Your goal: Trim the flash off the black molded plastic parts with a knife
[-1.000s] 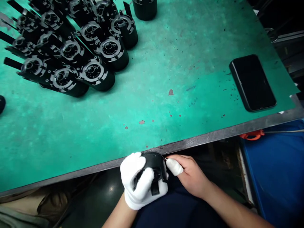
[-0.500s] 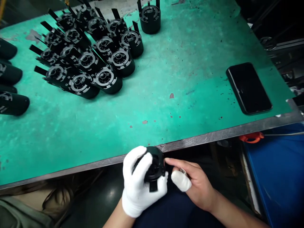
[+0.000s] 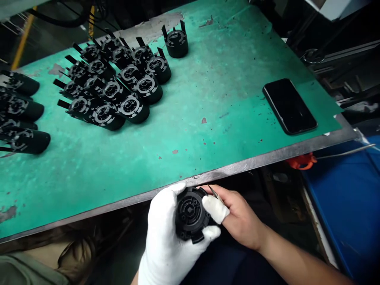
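Observation:
My left hand (image 3: 166, 229), in a white glove, is closed round a round black plastic housing (image 3: 190, 211) just off the table's near edge. The housing's ribbed face, with concentric rings, is turned up toward me. My right hand (image 3: 237, 213) is bare except for a white cover on its thumb. It grips a small pointed metal tool (image 3: 214, 192) between thumb and fingers, and its exact kind is hard to make out. The covered thumb meets the housing's right rim, while the index finger reaches behind that rim.
Several similar black housings (image 3: 130, 107) stand grouped on the green table (image 3: 178, 130), with more at the left edge. One housing (image 3: 177, 43) stands apart at the back. A black phone (image 3: 290, 106) lies at right. A blue surface (image 3: 350, 206) with an orange-red object (image 3: 303, 161) is lower right.
The housing has been turned so its ribbed face shows. My right hand has moved left onto its rim, and the tool's point now shows. The view has shifted.

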`<control>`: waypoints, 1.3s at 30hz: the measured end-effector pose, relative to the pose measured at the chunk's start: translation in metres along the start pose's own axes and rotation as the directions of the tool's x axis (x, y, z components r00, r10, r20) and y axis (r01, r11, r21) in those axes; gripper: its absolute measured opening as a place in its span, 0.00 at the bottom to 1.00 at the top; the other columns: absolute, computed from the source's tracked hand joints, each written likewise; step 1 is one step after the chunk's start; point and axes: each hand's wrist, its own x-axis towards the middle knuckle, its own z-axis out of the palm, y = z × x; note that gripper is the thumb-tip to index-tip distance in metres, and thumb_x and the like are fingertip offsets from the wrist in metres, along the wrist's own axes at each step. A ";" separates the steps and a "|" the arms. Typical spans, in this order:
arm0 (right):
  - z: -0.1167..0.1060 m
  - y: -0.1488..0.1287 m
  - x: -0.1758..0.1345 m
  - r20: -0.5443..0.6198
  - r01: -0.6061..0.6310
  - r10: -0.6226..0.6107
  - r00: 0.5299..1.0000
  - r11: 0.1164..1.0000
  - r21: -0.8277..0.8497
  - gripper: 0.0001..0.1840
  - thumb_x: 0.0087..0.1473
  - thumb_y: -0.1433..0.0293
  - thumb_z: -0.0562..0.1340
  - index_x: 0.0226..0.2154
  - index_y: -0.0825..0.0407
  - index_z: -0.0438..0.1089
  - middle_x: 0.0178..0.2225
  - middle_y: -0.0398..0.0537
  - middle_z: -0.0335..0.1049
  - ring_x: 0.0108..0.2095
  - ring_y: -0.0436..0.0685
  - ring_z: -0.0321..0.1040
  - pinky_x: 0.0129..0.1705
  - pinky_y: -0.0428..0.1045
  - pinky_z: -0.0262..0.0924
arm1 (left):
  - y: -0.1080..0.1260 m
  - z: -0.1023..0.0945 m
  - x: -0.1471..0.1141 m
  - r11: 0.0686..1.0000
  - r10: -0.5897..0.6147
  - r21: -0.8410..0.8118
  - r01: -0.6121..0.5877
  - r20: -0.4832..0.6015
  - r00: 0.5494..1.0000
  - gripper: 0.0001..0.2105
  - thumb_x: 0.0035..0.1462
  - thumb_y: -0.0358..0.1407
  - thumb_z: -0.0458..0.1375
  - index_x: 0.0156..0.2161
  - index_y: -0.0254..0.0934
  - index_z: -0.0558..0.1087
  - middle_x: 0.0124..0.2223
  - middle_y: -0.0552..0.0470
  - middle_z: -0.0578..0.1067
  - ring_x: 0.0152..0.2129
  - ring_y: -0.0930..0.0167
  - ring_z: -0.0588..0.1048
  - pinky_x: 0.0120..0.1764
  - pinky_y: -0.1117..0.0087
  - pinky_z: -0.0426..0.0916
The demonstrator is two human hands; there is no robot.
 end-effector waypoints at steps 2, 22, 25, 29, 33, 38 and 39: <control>-0.003 -0.002 0.000 0.015 0.004 -0.004 1.000 1.000 0.013 0.17 0.64 0.59 0.59 0.50 0.49 0.73 0.29 0.43 0.72 0.38 0.58 0.72 0.42 0.50 0.68 | 0.003 -0.002 0.000 1.000 -0.013 -0.010 0.013 0.007 1.000 0.57 0.46 0.44 0.73 0.72 0.50 0.40 0.59 0.41 0.67 0.53 0.56 0.72 0.54 0.50 0.71; 0.018 0.001 0.004 -0.024 -0.002 0.012 1.000 0.927 0.374 0.16 0.66 0.58 0.58 0.32 0.51 0.70 0.28 0.41 0.62 0.33 0.52 0.61 0.41 0.49 0.60 | 0.015 -0.005 -0.010 0.874 -0.274 -0.405 0.268 0.044 0.961 0.53 0.46 0.42 0.73 0.71 0.50 0.46 0.69 0.41 0.59 0.64 0.51 0.64 0.63 0.46 0.65; 0.024 0.008 0.003 0.036 -0.141 0.141 0.989 0.870 0.473 0.19 0.64 0.54 0.59 0.31 0.51 0.67 0.26 0.39 0.60 0.28 0.49 0.57 0.32 0.46 0.57 | 0.020 -0.006 -0.006 0.870 -0.283 -0.421 0.257 0.001 0.959 0.54 0.45 0.39 0.74 0.70 0.50 0.47 0.68 0.44 0.62 0.63 0.56 0.66 0.61 0.55 0.69; 0.030 0.017 0.002 0.080 -0.248 0.241 0.967 0.822 0.513 0.21 0.62 0.50 0.60 0.33 0.51 0.67 0.25 0.39 0.59 0.26 0.48 0.55 0.28 0.45 0.51 | 0.020 -0.007 -0.003 0.863 -0.308 -0.420 0.280 0.001 0.951 0.51 0.45 0.41 0.74 0.70 0.50 0.51 0.67 0.46 0.64 0.61 0.59 0.69 0.59 0.63 0.71; 0.023 0.009 0.005 -0.044 -0.046 0.066 0.997 0.937 0.347 0.19 0.66 0.56 0.57 0.30 0.51 0.65 0.26 0.39 0.59 0.29 0.50 0.55 0.34 0.48 0.56 | 0.013 -0.006 -0.007 0.846 -0.364 -0.405 0.347 0.038 0.931 0.50 0.45 0.43 0.74 0.69 0.51 0.52 0.68 0.46 0.62 0.63 0.56 0.66 0.63 0.56 0.66; 0.009 -0.002 0.011 -0.079 0.105 -0.100 0.992 0.993 0.058 0.14 0.67 0.59 0.57 0.34 0.51 0.68 0.29 0.41 0.63 0.30 0.52 0.56 0.35 0.49 0.55 | 0.010 -0.003 -0.006 0.803 -0.475 -0.352 0.481 0.107 0.873 0.50 0.45 0.38 0.73 0.69 0.53 0.51 0.67 0.46 0.64 0.63 0.52 0.66 0.62 0.47 0.65; 0.007 -0.003 0.011 -0.069 0.105 -0.102 0.992 0.994 0.043 0.15 0.67 0.59 0.57 0.34 0.51 0.68 0.29 0.42 0.63 0.30 0.52 0.56 0.34 0.48 0.55 | 0.010 -0.004 -0.004 0.775 -0.497 -0.380 0.505 0.126 0.858 0.50 0.45 0.38 0.73 0.69 0.53 0.50 0.67 0.45 0.64 0.62 0.52 0.66 0.62 0.47 0.65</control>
